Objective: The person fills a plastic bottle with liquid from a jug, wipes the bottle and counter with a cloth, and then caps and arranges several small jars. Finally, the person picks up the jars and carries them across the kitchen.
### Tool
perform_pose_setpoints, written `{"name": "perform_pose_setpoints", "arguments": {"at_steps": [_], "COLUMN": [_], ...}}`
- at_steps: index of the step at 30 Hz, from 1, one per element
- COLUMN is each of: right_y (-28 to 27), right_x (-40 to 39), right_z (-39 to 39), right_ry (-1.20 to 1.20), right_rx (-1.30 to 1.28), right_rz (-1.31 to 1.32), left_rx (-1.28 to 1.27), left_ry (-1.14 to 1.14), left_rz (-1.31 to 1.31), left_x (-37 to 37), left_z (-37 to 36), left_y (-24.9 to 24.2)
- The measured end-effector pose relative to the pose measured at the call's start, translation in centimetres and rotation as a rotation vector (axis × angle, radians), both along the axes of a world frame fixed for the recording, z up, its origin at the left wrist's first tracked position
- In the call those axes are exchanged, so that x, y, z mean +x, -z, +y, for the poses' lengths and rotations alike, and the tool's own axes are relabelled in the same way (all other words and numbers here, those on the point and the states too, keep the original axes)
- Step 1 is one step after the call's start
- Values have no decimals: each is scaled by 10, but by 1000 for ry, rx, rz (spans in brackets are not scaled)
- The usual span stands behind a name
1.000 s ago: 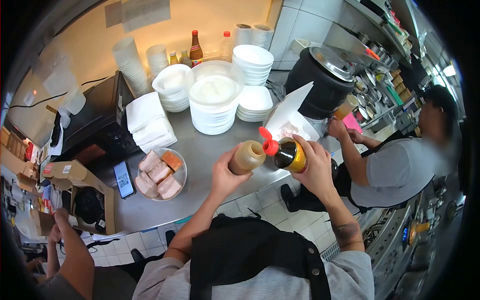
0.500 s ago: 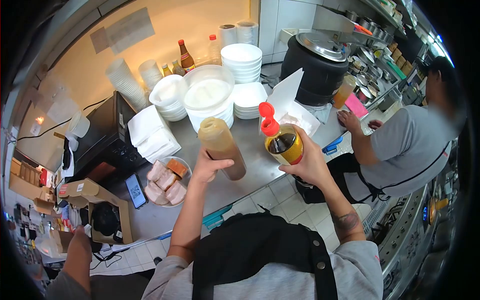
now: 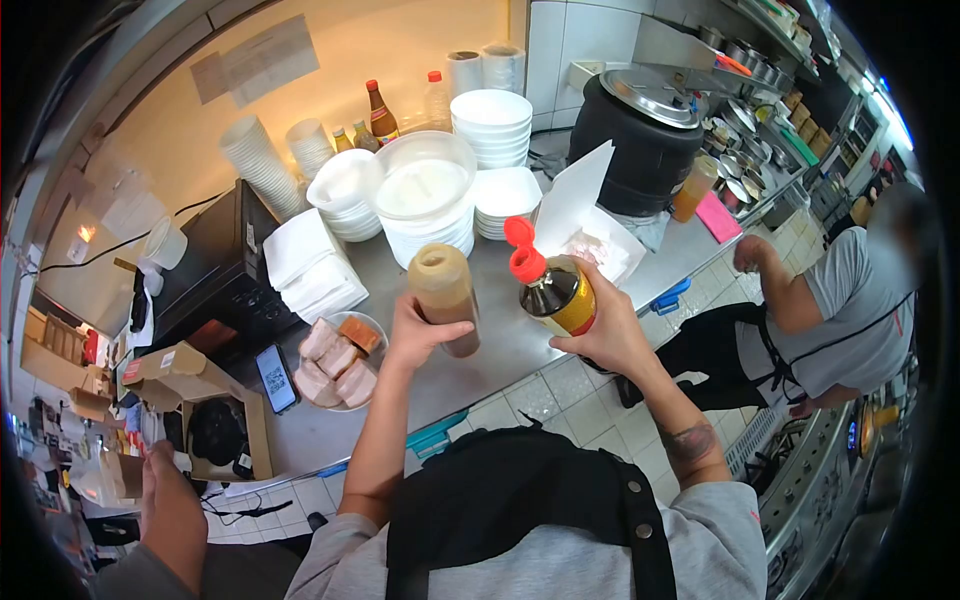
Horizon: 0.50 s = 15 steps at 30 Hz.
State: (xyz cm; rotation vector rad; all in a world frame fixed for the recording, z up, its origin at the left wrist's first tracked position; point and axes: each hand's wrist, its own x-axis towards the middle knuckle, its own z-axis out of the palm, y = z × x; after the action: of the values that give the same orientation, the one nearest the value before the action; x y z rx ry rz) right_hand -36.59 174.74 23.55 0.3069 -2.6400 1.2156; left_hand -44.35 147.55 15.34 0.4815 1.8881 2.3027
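My left hand is closed round a clear squeeze bottle of brown sauce, its top uncapped and facing me. In my right hand I grip a dark sauce bottle with a yellow label; its red flip cap stands open. Both bottles are over the steel counter, with a gap between them. Left of my left hand, pieces of pale meat lie in a round clear container. Beyond the dark bottle is an open white takeaway box with some pale food inside.
White tubs and stacked bowls stand at the back. A black soup warmer is at back right. A phone and a cardboard box lie at left. A co-worker stands at right; another person's arm shows at lower left.
Both bottles have shifted slightly, the squeeze bottle tilting with its mouth more toward me. The co-worker at right has moved back from the counter, one hand raised. The arm at lower left has moved right.
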Motion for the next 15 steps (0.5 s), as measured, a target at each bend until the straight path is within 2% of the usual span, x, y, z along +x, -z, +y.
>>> {"name": "perform_pose_setpoints", "arguments": {"at_steps": [6, 15], "right_y": [-21, -24], "right_x": [1, 0], "right_z": [2, 13], "right_ry": [47, 88], "right_rx": [369, 682], "right_rz": [2, 101], "left_rx": [-385, -435], "left_ry": [-72, -68], "left_rz": [184, 229], "left_x": [7, 16], "left_z": [5, 19], "left_y": [11, 9]}}
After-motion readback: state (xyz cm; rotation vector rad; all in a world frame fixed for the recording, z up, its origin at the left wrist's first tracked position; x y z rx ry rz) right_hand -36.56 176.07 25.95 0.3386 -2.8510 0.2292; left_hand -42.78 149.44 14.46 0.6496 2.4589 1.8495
